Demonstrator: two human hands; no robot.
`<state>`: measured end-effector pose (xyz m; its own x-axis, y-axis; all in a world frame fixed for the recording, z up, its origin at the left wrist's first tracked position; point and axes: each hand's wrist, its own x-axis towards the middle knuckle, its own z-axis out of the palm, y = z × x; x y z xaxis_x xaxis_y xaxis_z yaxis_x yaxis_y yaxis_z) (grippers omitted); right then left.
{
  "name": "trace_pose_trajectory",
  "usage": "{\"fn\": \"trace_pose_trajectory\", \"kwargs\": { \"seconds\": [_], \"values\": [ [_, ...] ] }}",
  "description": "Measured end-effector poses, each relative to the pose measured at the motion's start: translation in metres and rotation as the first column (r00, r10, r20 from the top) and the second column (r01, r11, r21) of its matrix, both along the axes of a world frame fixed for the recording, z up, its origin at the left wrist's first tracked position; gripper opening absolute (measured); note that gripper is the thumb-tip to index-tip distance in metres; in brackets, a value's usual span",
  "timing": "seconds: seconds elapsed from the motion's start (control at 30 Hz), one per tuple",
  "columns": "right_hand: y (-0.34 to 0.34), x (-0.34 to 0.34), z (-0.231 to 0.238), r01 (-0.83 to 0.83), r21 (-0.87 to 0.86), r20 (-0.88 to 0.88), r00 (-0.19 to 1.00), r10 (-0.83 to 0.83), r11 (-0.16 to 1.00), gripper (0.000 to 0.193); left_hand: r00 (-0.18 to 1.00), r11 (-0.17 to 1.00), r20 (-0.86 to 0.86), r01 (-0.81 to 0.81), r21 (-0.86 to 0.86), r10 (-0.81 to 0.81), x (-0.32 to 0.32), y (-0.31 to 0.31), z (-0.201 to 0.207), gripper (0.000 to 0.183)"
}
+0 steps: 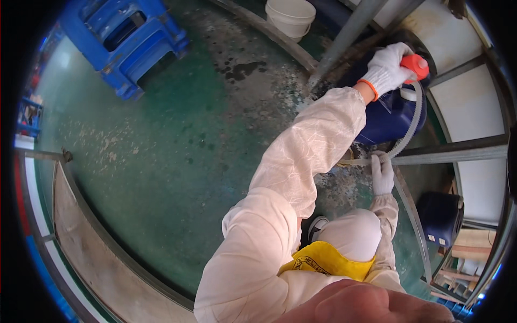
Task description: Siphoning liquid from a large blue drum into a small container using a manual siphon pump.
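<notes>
I observe the left hand clasping the red pump, right hand pinching the clear hose; a loosened pinch could spill liquid floorward.

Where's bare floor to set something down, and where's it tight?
Free: green floor between blue stool, lower-left panel and left sleeve. Crowded: around blue drum, with left hand, right hand, red pump, hose and metal bar.

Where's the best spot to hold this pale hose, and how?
I'd pinch the pale hose low, where your right hand is, coming from the near side: it arcs down from the red bulb and runs crosswise there.
</notes>
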<state>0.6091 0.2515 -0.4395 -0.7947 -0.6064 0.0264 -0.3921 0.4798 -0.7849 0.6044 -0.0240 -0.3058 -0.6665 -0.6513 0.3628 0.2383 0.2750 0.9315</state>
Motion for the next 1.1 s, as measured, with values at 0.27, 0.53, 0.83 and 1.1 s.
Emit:
{"fn": "trace_pose_trajectory", "kwargs": {
  "seconds": [0.27, 0.53, 0.83, 1.1],
  "values": [
    [0.004, 0.001, 0.006, 0.036, -0.026, 0.039, 0.999, -0.035, 0.999, 0.025, 0.994, 0.996, 0.073, 0.081, -0.036, -0.078, 0.007, 0.004, 0.012, 0.065],
    [-0.002, 0.015, 0.021, 0.032, -0.053, 0.002, 0.999, -0.032, 0.998, 0.024, 0.997, 0.995, 0.074, 0.013, 0.098, -0.021, 0.006, -0.005, 0.012, 0.060],
    [-0.006, 0.019, 0.030, 0.039, -0.051, 0.005, 0.999, -0.038, 0.998, 0.022, 0.993, 0.994, 0.029, 0.111, 0.000, -0.111, 0.009, -0.001, 0.009, 0.069],
    [-0.006, 0.018, 0.032, 0.044, -0.041, 0.017, 0.999, -0.043, 0.998, 0.022, 0.983, 0.989, 0.183, 0.032, -0.146, -0.004, 0.008, -0.003, 0.010, 0.068]
  ]
}}
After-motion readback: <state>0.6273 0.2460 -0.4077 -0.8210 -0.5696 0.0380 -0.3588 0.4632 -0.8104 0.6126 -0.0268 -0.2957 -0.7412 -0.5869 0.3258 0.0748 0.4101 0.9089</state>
